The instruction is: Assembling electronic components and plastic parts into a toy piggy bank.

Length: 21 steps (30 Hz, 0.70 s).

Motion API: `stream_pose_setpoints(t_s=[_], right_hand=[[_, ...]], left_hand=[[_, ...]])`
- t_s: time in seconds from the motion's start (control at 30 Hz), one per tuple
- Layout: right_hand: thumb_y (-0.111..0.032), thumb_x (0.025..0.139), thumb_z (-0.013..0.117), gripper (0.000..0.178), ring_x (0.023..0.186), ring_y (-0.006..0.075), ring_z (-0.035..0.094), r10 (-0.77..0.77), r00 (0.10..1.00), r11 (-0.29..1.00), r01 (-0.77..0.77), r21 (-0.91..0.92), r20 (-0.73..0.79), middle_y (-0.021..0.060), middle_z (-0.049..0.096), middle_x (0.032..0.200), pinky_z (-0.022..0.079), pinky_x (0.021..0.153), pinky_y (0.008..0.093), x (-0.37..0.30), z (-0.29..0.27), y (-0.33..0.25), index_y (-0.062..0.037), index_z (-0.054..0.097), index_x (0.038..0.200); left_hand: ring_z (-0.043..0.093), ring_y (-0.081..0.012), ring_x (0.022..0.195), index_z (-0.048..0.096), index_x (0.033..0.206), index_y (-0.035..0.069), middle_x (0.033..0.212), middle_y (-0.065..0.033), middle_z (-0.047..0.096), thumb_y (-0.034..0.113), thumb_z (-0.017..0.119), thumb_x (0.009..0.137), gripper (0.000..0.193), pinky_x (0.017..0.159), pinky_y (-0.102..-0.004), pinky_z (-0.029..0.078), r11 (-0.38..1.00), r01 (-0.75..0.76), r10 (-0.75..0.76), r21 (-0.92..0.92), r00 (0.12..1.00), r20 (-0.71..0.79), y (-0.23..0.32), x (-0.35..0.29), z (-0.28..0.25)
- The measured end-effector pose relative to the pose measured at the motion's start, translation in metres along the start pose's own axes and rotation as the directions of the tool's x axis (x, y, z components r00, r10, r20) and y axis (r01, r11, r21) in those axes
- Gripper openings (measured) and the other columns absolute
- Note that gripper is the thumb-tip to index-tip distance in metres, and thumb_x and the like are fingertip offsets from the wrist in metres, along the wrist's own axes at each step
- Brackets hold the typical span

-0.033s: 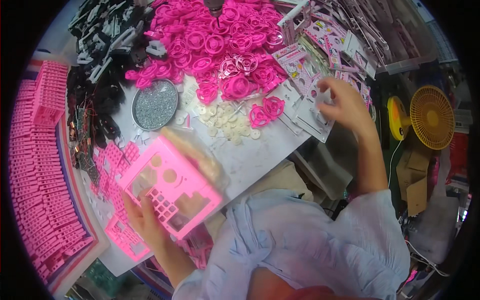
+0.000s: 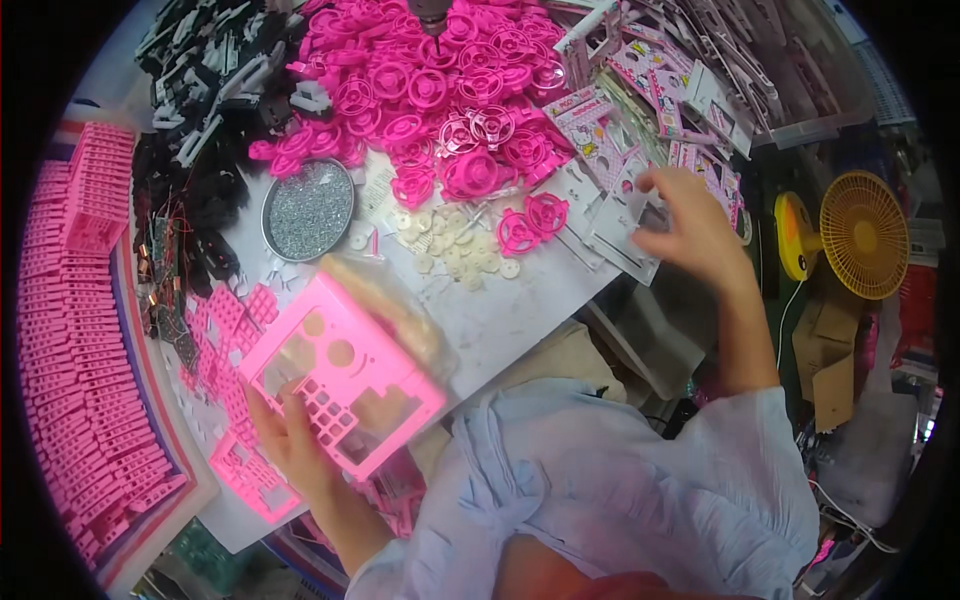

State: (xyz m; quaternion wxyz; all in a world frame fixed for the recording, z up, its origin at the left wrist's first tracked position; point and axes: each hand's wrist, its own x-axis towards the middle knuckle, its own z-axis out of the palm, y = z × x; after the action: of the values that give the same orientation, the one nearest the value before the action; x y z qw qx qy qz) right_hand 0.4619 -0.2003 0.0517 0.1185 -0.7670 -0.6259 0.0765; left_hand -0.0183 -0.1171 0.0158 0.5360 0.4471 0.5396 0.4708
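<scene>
Currently, left hand: fingers clamped on the left edge of the pink frame, one digit lying over its face near the small square cutouts.
Pink frame: tilted at the table's near left, its upper right edge beside a clear bag, its lower right corner reaching toward the front edge.
Right hand: thumb and forefinger apart above the white cards; whether the tips touch them, I cannot tell.
Open room: a strip of white tabletop runs along the front edge, between the bag and the cards.
Strip's far border: pale discs and two magenta rings.
Back edge: heaped magenta parts crowd it.
</scene>
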Motion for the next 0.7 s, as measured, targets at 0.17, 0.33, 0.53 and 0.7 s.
stream_pose_setpoints(t_s=[0.17, 0.33, 0.53, 0.7], right_hand=[[-0.013, 0.071, 0.074, 0.062, 0.126, 0.0342, 0.050, -0.057, 0.998, 0.983, 0.054, -0.174, -0.007, 0.0167, 0.052, 0.136, 0.049, 0.098, 0.0425, -0.047, 0.034, -0.003, -0.0065, 0.053, 0.130], [-0.007, 0.077, 0.069, 0.049, 0.111, 0.0355, 0.062, -0.040, 0.960, 0.998, 0.054, 0.043, -0.277, 0.0190, 0.063, 0.118, 0.050, 0.097, 0.0434, -0.044, 0.036, 0.000, -0.0034, 0.059, 0.124], [-0.001, 0.091, 0.059, 0.051, 0.100, 0.0302, 0.066, 0.594, 0.670, 0.298, 0.330, 0.896, -0.444, 0.0191, 0.064, 0.120, 0.052, 0.094, 0.0435, -0.038, 0.037, -0.004, -0.0005, 0.044, 0.141], [-0.003, 0.090, 0.062, 0.055, 0.112, 0.0273, 0.062, 0.136, 0.969, -0.597, -0.085, 0.798, 0.206, 0.0154, 0.057, 0.133, 0.051, 0.097, 0.0435, -0.036, 0.074, -0.144, 0.0005, 0.043, 0.142]], left_hand=[[0.062, -0.0172, 0.106, 0.020, 0.156, -0.002, 0.128, -0.0171, 0.059, 0.008, 0.056, 0.100, 0.067, 0.090, -0.0292, 0.051, 1.000, 0.008, -0.008, 0.018, 1.000, -0.006, -0.013, 0.000, 0.023], [0.067, -0.0121, 0.083, 0.014, 0.160, 0.014, 0.114, -0.0129, 0.066, 0.007, 0.054, 0.102, 0.071, 0.070, -0.0244, 0.055, 0.994, -0.105, 0.106, -0.016, 0.994, 0.031, 0.004, -0.008, 0.047], [0.059, -0.0104, 0.091, 0.044, 0.147, 0.003, 0.112, -0.0064, 0.061, 0.001, 0.058, 0.095, 0.054, 0.076, -0.0213, 0.050, 0.990, -0.127, 0.130, -0.060, 0.989, 0.063, -0.011, -0.008, 0.060], [0.058, -0.0133, 0.103, 0.051, 0.134, -0.002, 0.115, -0.0072, 0.060, -0.003, 0.055, 0.087, 0.047, 0.094, -0.0291, 0.048, 0.924, -0.372, 0.380, -0.093, 0.919, 0.101, -0.033, -0.014, 0.069]])
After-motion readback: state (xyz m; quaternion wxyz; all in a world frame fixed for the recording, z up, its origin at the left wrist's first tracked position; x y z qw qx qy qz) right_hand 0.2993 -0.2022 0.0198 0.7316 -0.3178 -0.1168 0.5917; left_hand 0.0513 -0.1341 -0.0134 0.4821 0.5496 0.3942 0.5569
